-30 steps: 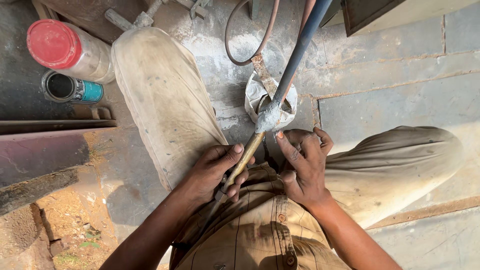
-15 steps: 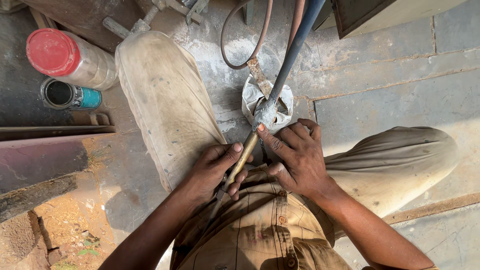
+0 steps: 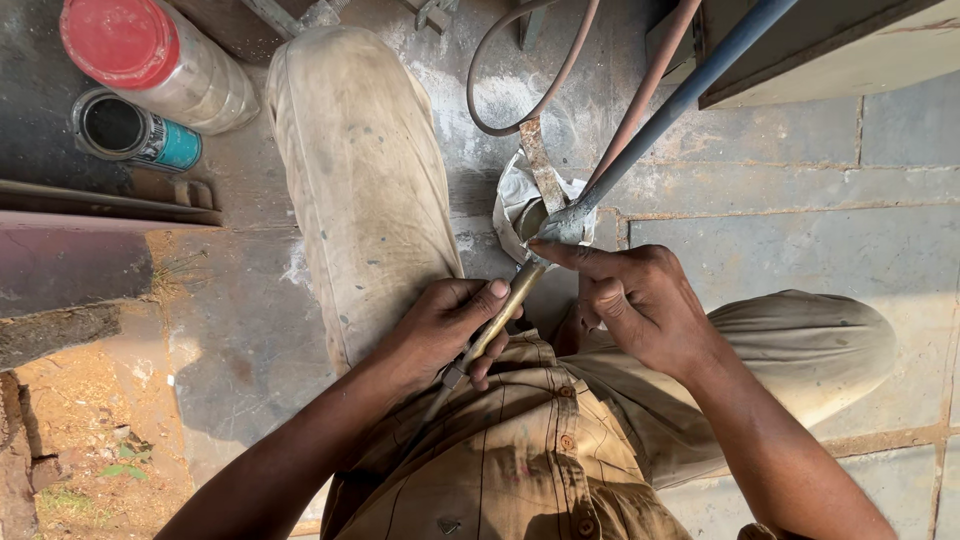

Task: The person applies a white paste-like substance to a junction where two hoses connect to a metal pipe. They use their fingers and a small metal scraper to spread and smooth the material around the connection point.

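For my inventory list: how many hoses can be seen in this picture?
3. A blue hose runs from the top right down to the brass torch. A reddish hose lies beside it. A brown hose loops at the top centre. Others may be hidden beyond the frame.

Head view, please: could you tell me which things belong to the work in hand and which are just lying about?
In hand: brass rod gripped by left hand; blue hose and its wrapped joint, pinched by right hand.

Lying about: red-capped bottle, open can, brown hose, metal bar.
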